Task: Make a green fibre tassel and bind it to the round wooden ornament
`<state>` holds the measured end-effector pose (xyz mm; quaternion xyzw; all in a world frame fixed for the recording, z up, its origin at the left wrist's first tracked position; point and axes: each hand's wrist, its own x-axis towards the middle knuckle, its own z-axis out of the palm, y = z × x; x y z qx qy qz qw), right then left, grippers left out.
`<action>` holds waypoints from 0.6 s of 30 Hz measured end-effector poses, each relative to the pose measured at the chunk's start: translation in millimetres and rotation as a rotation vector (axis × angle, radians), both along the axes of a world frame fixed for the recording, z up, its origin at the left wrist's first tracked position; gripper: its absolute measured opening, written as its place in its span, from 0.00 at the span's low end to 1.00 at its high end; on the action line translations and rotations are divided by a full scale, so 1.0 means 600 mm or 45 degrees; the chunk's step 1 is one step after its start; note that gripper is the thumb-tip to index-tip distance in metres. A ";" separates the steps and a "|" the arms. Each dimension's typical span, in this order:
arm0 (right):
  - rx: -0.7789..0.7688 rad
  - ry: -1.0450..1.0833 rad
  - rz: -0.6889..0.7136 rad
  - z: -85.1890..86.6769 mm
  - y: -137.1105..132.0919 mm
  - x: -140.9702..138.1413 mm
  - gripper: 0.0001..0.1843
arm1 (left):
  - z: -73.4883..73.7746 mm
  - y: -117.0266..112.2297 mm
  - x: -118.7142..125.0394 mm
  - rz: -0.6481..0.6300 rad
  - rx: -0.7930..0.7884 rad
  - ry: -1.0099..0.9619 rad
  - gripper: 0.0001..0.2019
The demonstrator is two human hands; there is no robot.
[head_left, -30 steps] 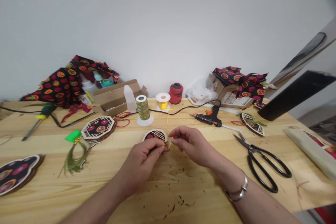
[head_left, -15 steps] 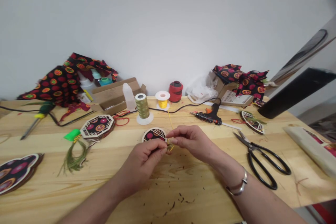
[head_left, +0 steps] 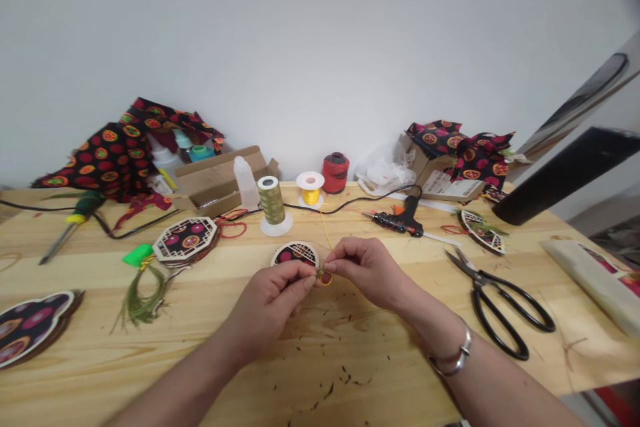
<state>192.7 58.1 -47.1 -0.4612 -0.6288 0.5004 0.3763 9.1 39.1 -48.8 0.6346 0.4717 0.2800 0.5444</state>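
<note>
My left hand [head_left: 273, 297] and my right hand [head_left: 363, 270] meet at the middle of the wooden table [head_left: 320, 360], both pinched on a small green-and-yellow tassel bundle [head_left: 321, 275]. A yellow thread [head_left: 325, 230] runs from the pinch back to a yellow thread spool [head_left: 311, 189]. Just behind my fingers lies a round wooden ornament with dark patterned fabric [head_left: 295, 254]. A silver bangle sits on my right wrist.
Black scissors [head_left: 500, 307] lie at the right, a black glue gun [head_left: 400, 220] behind them. A green-gold thread cone [head_left: 271, 203], red spool [head_left: 335, 173], cardboard box [head_left: 217, 180], patterned fabric [head_left: 115, 153], stacked ornaments [head_left: 186, 241], green tassel [head_left: 143, 293] and screwdriver [head_left: 70, 227] fill the back and left.
The yellow thread has formed a small loop below my right fingertips. Both hands stay pinched together with slight finger shifts; the view has tilted a little.
</note>
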 end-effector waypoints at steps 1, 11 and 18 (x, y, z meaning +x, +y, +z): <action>-0.005 0.012 0.009 -0.001 -0.001 -0.001 0.04 | 0.000 0.000 0.001 0.003 -0.011 -0.019 0.11; -0.001 -0.006 0.013 0.005 -0.006 -0.009 0.04 | 0.004 0.001 0.004 -0.064 0.179 0.157 0.10; 0.073 -0.172 0.084 0.006 -0.002 0.001 0.09 | 0.010 0.001 0.004 -0.083 0.211 0.217 0.11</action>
